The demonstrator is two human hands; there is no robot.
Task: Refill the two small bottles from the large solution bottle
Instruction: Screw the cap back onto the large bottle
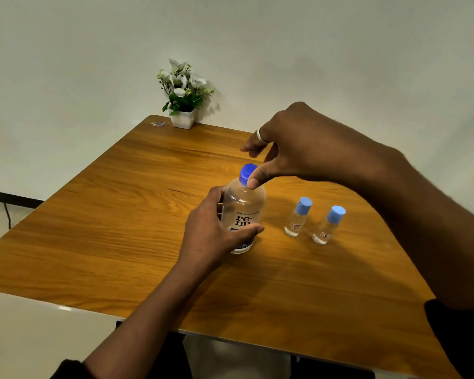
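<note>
Head view. The large solution bottle [242, 214] stands upright on the counter [107, 214], near its middle. The left hand [214, 228] is clamped around the bottle's body, thumb across the label and fingers wrapped behind. The right hand [298, 149] hangs over the bottle's blue cap [247, 173]. Its thumb tip touches the side of the cap, and its fingers curl above and behind it. Whether those fingers contact the cap cannot be told, so a closed pinch is not confirmed.

The two small bottles [297, 218] [327, 227] stand just to the right of the large bottle, apart from it and from each other. Both have their light blue caps fitted, and each shows only a little liquid at the bottom. A flower pot [183, 119] sits at the far corner.

Step in hand, as judged: opening the large bottle. No pouring has begun. The next move calls for a firm grip on the cap while the left hand steadies the body against tipping. The small bottles must also be uncapped before filling.
</note>
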